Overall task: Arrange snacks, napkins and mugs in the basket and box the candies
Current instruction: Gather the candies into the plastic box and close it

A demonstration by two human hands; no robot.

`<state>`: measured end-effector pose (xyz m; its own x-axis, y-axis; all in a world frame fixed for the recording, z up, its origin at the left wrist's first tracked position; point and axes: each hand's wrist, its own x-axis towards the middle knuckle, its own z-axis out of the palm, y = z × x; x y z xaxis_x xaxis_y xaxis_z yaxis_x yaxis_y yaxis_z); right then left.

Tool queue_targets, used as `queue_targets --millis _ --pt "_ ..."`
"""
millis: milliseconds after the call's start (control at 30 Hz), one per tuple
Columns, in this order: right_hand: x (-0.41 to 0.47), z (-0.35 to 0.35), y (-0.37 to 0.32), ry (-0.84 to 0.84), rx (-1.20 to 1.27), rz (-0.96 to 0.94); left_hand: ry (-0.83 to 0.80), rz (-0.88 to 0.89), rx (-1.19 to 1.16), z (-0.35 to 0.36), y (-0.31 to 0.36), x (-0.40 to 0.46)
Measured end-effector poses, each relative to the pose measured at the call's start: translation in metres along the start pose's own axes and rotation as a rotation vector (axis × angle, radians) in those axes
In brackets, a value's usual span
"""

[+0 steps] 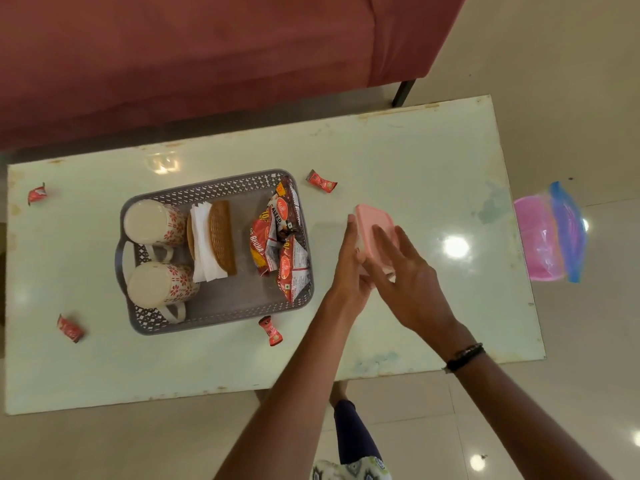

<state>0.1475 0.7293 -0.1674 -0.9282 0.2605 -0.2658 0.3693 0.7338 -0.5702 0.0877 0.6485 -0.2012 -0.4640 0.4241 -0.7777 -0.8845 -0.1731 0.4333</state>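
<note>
Left hand (349, 268) and right hand (405, 271) clasp a small pink plastic lidded box (375, 225) above the pale glossy table (415, 161), apparently to open it (four red-wrapped candies (321, 181) lie loose around the filled grey perforated basket (221, 306)).

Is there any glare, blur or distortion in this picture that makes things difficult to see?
Head view: ceiling lights glare on the table; right hand slightly motion-blurred over the pink box; wide-angle bending at the edges; candies sharp.
</note>
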Motion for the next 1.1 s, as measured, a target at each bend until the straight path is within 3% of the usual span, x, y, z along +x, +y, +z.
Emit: queue_targets --millis 167,300,467,600,833,967,1033,1100 --pt "-0.011 0.006 0.004 -0.01 -0.189 -0.097 -0.003 0.022 0.005 0.001 -0.006 0.0" --pt "-0.018 0.006 0.008 0.031 -0.177 -0.194 -0.014 -0.005 0.002 -0.004 -0.012 -0.002" --pt "-0.018 -0.009 0.018 0.092 0.176 -0.013 -0.103 -0.03 -0.209 -0.018 -0.011 0.0" --pt "-0.022 -0.005 0.027 0.138 -0.019 -0.059 -0.175 -0.042 -0.057 -0.008 0.001 0.001" --pt "-0.02 -0.003 0.028 0.175 -0.148 0.005 -0.115 -0.034 0.305 0.007 -0.002 0.003" --pt "-0.015 0.002 0.028 0.174 -0.174 0.013 0.079 -0.014 0.296 0.001 -0.011 0.011" --pt "-0.014 0.002 0.033 0.236 -0.097 0.026 0.124 -0.018 0.247 -0.003 -0.011 0.015" --pt "-0.01 0.0 0.042 0.329 0.093 0.156 0.222 -0.031 0.262 -0.005 -0.01 0.023"
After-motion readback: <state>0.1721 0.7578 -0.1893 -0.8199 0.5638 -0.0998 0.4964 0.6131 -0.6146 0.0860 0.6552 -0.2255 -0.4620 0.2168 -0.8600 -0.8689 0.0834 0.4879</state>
